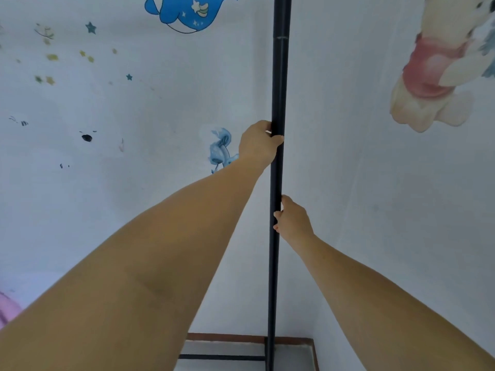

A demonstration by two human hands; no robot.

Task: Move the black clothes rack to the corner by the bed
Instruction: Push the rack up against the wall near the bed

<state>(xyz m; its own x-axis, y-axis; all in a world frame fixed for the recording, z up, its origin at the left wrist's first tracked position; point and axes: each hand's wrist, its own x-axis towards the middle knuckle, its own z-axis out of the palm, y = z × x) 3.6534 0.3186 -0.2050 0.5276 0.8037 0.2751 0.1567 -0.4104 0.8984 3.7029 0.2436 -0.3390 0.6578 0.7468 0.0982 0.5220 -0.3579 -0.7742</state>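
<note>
setting: a person is standing close to a room corner where two pale walls (pixel 334 156) are meeting, looking forward and down along both bare forearms.
black clothes rack (pixel 278 76): its upright black pole is running from the top edge of the view down to the floor, standing right in front of the wall corner; a joint ring is showing high on the pole.
rack base (pixel 222 357): a thin black horizontal bar is extending to the left from the foot of the pole, lying low over the floor.
left hand (pixel 258 144): it is reaching up and gripping the pole from the left side, fingers curled round the far side and thumb pressing across the front; it is sitting higher than the other hand.
right hand (pixel 293 218): it is gripping the same pole lower down from the right side, fingers wrapping tightly round it with their tips showing on the left of the pole.
floor (pixel 241 346): a small patch of light floor is showing at the bottom, edged by a reddish-brown skirting strip (pixel 227 337) along the wall.
left wall: a blue whale sticker (pixel 187 12) is sitting near the top, small star stickers (pixel 91 28) are scattering to the left, and a small blue sticker (pixel 222 151) is showing just behind the left wrist.
right wall: a large cartoon figure sticker (pixel 439 62) in cream and red is filling the upper right.
bottom left: something pink (pixel 8 309) is peeking in at the edge; what it is cannot be told.
</note>
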